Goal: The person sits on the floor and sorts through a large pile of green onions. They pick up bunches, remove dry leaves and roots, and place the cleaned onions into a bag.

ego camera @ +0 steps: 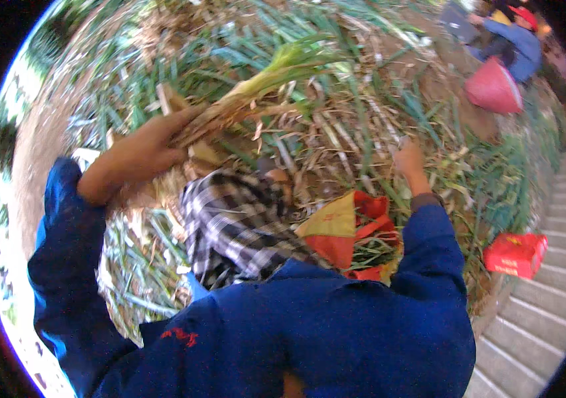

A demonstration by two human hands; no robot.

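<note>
My left hand [146,142] grips a bundle of leafy stalks [248,92], brownish near my fingers and pale green at the far end. The bundle slants up and to the right over the litter of leaves. On the right, my right hand [410,158] is held low over the litter with its fingers curled. A small grey object [403,141] shows at its fingertips, too blurred to name. Between my arms is a knee in black-and-white checked cloth [233,219]. Beside it lies a red and yellow bag [330,231] with green leaf pieces in its opening.
Long green leaves and dry stalks [342,134] cover the soil around me. A red box [516,254] lies by concrete steps [537,308] on the right. Farther off, a person in a blue jacket and red cap [514,47] sits near a pink container [493,88].
</note>
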